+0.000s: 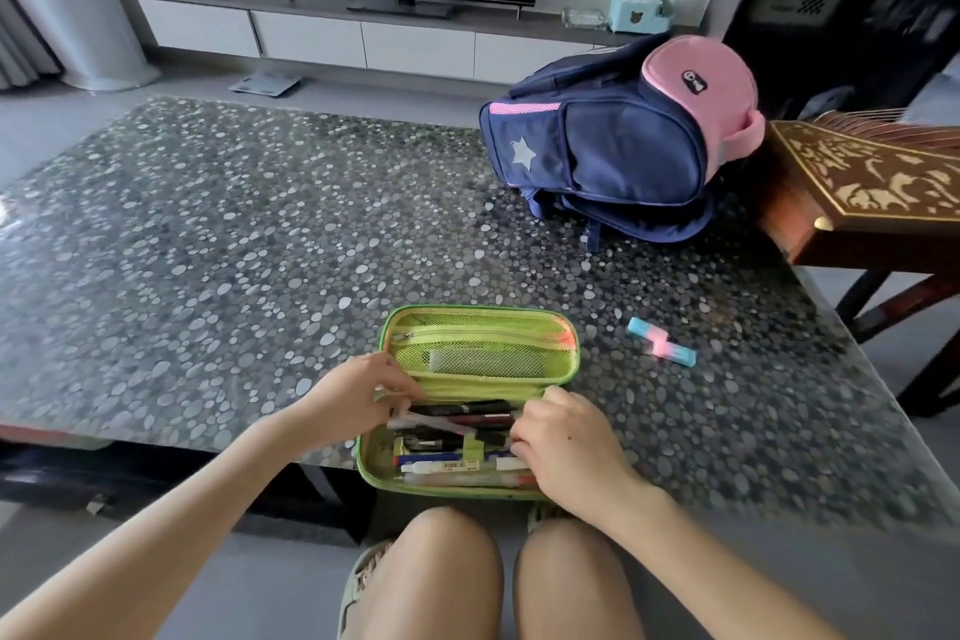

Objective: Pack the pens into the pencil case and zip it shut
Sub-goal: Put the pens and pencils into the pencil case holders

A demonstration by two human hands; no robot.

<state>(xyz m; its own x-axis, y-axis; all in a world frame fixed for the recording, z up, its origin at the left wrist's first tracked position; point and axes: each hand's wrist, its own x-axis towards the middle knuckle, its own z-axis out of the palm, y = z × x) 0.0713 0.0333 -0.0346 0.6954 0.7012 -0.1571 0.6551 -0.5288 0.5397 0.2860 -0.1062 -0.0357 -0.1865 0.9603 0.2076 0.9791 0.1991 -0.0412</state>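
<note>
The right ends of the pens (457, 442) are hidden under the right hand (566, 447), its fingers curled on them. The left hand (348, 400) pinches their left ends. They lie parallel to the table's (208, 250) near edge, inside the open pencil case (483, 353).

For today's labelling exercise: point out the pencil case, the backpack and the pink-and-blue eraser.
pencil case (480, 335): head view, mesh pocket of the open lid.
backpack (631, 156): head view, navy side panel.
pink-and-blue eraser (661, 341): head view, pink middle.
</note>
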